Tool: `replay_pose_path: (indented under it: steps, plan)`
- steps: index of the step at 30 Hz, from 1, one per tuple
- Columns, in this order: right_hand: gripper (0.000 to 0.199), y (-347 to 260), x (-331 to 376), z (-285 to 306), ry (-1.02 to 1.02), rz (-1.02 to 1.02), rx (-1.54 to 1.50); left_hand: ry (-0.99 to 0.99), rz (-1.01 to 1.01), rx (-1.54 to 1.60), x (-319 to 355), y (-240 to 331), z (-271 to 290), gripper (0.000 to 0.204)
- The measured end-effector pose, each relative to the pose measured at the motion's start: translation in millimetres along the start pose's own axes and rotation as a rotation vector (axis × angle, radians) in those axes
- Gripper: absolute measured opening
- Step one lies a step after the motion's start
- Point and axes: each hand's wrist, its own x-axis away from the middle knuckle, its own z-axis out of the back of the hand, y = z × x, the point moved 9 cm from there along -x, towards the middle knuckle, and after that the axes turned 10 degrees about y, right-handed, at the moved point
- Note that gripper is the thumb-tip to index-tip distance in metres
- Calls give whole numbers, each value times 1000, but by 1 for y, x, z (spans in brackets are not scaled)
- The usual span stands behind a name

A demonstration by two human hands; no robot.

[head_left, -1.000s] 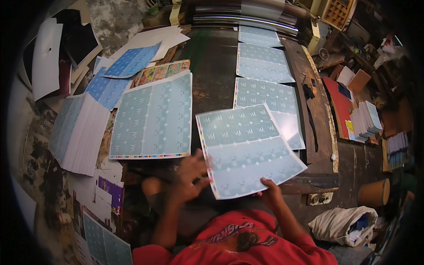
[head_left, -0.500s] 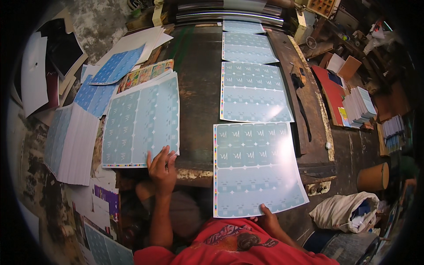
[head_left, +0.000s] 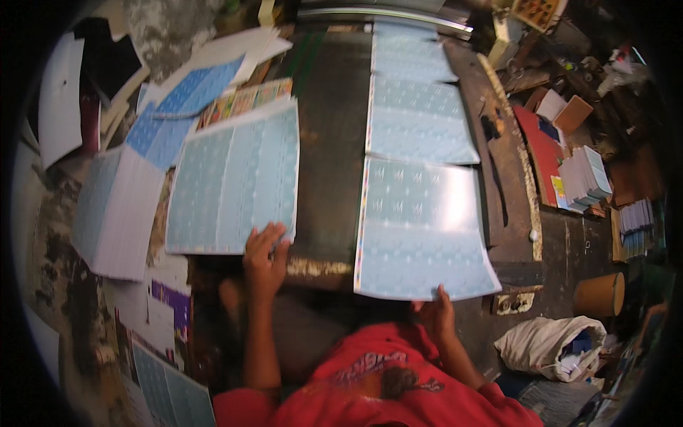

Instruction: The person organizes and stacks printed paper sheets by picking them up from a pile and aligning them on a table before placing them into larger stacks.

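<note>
My right hand [head_left: 437,312] pinches the near edge of a pale blue-green printed sheet [head_left: 420,245], thumb on top. This sheet lies along the right half of a dark flat bed, and its far edge meets another printed sheet [head_left: 420,117] of the same pattern. At the left, my left hand [head_left: 266,257] has its fingers bent over the near right corner of the top sheet on a stack of matching printed sheets [head_left: 231,185]. The thumb seems to close on that corner, though blur softens the fingers.
Metal rollers [head_left: 384,19] cross the far end of the bed [head_left: 331,142]. Beyond the stack, at the left, stand a thick fanned pile [head_left: 117,213] and blue sheets [head_left: 203,85]. A white sack [head_left: 551,345] and a brown bin [head_left: 600,293] are at the lower right.
The row of sheets has slid away from me toward the rollers, and my right hand has gone forward with the nearest one. My left hand stays at the stack's corner. The view has shifted slightly.
</note>
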Motion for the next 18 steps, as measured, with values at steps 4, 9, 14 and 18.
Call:
replay_pose_path:
  steps: [4,9,14,18]
  plan:
    - [48,-2,-23,5,63,7,-149,30,0,33,-7,-4,-7,19]
    - [31,-36,-26,14,84,87,-54,141,59,137,7,-12,-14,22]
    - [29,-41,-27,17,79,182,-11,183,10,90,11,-10,-2,26]
    - [44,-45,-32,13,181,267,-30,249,50,145,11,-17,-2,28]
